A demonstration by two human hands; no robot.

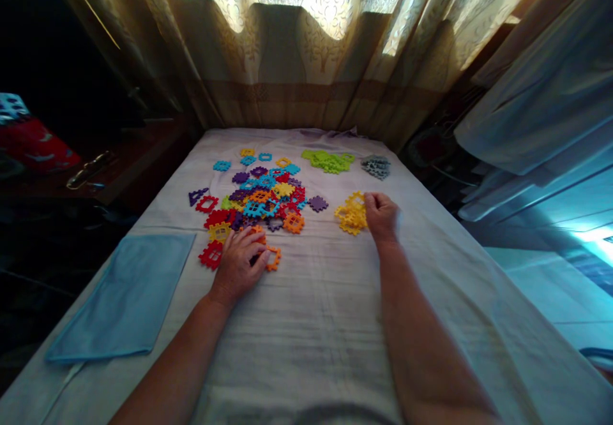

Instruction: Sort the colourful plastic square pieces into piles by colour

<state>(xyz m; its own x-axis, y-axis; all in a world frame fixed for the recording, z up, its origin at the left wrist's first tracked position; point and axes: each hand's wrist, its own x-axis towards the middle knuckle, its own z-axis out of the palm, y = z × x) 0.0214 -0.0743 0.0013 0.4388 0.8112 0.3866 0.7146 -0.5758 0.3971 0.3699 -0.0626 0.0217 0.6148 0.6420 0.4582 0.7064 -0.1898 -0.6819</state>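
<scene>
My left hand point(241, 264) rests with its fingers spread on the near edge of a mixed heap of notched plastic building pieces point(268, 192). Under and beside its fingers lie orange frame pieces point(274, 258), with a red window piece point(211, 255) and a yellow window piece point(219, 231) to its left. At the right edge of a small pile of yellow pieces point(352, 218), my right hand point(382, 217) is closed in a fist. Whether a piece is inside its curled fingers is hidden.
Lime green pieces point(327, 161) and grey pieces point(376, 167) form separate piles at the far side of the sheet-covered surface point(306, 335). A blue cloth pad point(127, 294) with a cord lies at the left. Patterned curtains point(306, 55) hang behind.
</scene>
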